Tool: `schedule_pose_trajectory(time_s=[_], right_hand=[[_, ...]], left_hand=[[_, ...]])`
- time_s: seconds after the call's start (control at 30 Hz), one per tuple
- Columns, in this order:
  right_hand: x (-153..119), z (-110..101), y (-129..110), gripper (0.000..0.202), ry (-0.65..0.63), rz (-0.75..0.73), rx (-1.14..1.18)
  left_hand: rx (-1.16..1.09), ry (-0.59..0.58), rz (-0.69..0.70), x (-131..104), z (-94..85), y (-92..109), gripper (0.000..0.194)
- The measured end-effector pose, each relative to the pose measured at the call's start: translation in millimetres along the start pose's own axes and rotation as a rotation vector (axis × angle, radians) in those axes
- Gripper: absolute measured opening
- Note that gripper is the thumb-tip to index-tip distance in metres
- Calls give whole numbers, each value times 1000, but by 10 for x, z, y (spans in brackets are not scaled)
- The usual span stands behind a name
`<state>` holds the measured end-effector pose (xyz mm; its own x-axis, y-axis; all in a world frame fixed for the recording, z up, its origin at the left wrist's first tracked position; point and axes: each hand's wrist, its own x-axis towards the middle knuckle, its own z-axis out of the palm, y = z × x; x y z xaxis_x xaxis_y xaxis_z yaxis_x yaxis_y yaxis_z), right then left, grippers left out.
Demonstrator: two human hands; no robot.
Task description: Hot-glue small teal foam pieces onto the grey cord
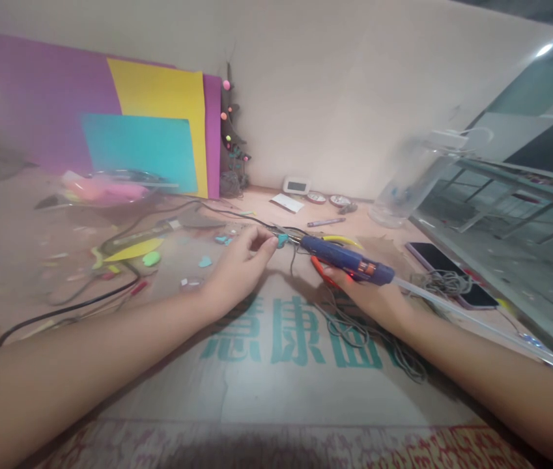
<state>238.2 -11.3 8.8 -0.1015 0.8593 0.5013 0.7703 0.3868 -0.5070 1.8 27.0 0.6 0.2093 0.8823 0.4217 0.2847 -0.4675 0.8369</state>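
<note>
L hand [243, 266] has thumb & index fingertip closed on a small teal pc [282, 241], held just above the work surface, abt mid-view. R hand [368, 293] is wrapped around the blue glue gun [347, 258], w/ its orange-red trigger [324, 270] under the barrel; nozzle points L at the teal pc, v. close, can't tell if touching. A pale glue stick [486, 327] runs out the gun's back to the R. Grey cord [354, 335] lies in loops below R hand, over a board [276, 397] w/ big teal characters. Near L hand: 1 loose teal heart-like bit [204, 262], & farther L a green pc [151, 258] beside a yellow pc [134, 250]. Far R: dark-screened phone [452, 275], w/ more cord bunched on it. Back by wall: small white clock [297, 186], 2 round discs [339, 200], clear jug [398, 195]. Back L: purple sheet [51, 98], yellow sheet [159, 91] & teal sheet [139, 146] stand overlapping.
</note>
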Motion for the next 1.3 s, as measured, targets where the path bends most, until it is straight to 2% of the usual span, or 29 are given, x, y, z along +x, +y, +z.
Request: schedule_pose_trajectory(time_s=[0.23,0.47,0.57,0.67,0.77,0.93,1.13,1.3], right_hand=[[23,-137,-144,22,-21,35,160],[122,-381,-293,35,87,54,290],[328,-505,-342,34,131,90,241],[696,-546,-277,35,145,254,154],[1129,-438,-53,34,55,247,133],[1630,-18,392,36,-79,323,70],[1770,401,648,32,-156,345,9],[1755,454,764,31,-188,340,-82]], left_hand=[[-47,31,-48,34,13,-29,17],[-73,11,-58,21,35,-39,19],[-65,-4,-47,21,45,-67,19],[-64,-12,-39,24,48,-81,20],[-49,-12,-49,27,43,-71,19],[-44,-16,-44,25,39,-57,18],[-54,-24,-51,22,45,-60,18],[-58,-34,-57,21,40,-50,18]])
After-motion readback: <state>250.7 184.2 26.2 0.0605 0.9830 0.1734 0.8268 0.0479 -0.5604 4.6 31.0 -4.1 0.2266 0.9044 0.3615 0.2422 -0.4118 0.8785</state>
